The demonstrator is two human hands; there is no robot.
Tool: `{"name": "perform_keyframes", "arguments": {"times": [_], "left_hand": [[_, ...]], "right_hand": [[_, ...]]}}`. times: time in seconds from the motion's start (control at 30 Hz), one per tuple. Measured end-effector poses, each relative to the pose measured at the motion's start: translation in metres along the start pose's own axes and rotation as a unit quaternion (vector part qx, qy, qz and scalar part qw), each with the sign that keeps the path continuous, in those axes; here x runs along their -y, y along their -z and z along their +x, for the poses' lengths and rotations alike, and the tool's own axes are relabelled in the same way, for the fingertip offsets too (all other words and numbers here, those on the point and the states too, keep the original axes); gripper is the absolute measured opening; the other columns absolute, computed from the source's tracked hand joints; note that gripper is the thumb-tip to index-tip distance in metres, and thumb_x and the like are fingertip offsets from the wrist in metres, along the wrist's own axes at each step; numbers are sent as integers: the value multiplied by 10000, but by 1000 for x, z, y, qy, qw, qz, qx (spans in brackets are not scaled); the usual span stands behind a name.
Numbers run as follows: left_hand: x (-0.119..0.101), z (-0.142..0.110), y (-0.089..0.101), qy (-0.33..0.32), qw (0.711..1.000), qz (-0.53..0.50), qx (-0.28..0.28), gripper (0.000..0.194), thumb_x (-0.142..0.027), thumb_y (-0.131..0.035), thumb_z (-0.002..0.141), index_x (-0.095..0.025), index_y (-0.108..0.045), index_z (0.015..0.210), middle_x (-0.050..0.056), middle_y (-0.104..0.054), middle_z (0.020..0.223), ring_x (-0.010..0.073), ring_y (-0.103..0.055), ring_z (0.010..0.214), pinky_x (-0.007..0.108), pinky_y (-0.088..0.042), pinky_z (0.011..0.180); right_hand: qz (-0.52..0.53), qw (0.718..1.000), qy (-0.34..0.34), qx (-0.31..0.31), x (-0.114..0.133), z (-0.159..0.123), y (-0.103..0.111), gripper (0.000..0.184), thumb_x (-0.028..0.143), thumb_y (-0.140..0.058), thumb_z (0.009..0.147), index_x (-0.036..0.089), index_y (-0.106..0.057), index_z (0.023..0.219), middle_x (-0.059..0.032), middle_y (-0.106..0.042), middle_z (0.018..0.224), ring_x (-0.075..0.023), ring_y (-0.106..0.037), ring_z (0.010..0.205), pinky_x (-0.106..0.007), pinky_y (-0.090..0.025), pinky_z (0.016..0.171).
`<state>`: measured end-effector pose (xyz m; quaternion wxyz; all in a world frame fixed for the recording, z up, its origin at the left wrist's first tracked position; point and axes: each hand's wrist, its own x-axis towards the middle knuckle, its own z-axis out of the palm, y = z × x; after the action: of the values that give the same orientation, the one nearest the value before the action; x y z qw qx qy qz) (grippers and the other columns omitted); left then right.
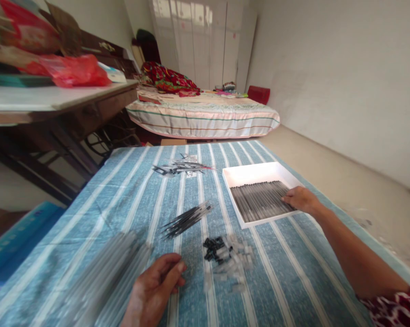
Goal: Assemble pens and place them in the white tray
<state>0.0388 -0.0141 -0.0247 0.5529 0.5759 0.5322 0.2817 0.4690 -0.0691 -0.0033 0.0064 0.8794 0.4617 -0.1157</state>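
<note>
My right hand (302, 199) reaches over the right side of a white box (249, 172). Its fingers are pinched at the end of a row of slim dark grey pens (259, 197) lying side by side inside; the fingertips partly hide the one they hold. My left hand (157, 286) is above the cloth near the front, fingers curled in, with nothing visible in them. Left of it lies a bundle of long grey translucent tubes (106, 277), blurred. Thin dark pen refills (186, 220) lie beyond it. To its right are small black pieces (217, 249) and clear caps (237, 263).
A blue-and-white striped cloth (140, 200) covers the table. Toward its far edge lies a pile of thin dark and clear parts (182, 168). A blue container (24, 240) stands at the left. A wooden desk (68, 100) with a red plastic bag (75, 70) and a bed (205, 113) stand beyond.
</note>
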Motion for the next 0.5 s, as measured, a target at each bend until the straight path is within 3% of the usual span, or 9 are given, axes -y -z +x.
{"name": "perform_keyframes", "arguments": {"times": [0.33,0.5], "left_hand": [[-7,-4,7,-28,999,26,-8,253,-428,-635,651,-208,-641,776,-7,-660,541,181,-621,511,262,-496,460],[-11,-2,20,-44,996,48,-63,305,-431,-645,646,-179,-637,819,12,-689,613,194,-649,550,267,-523,490]], "right_hand": [[-26,999,25,3,-1,3,-1,341,398,-476,811,197,-677,621,-71,-659,670,-197,-611,662,-268,-393,553],[-29,999,36,-3,-6,5,-4,337,396,-489,803,201,-682,608,-74,-663,661,-203,-622,649,-274,-409,550]]}}
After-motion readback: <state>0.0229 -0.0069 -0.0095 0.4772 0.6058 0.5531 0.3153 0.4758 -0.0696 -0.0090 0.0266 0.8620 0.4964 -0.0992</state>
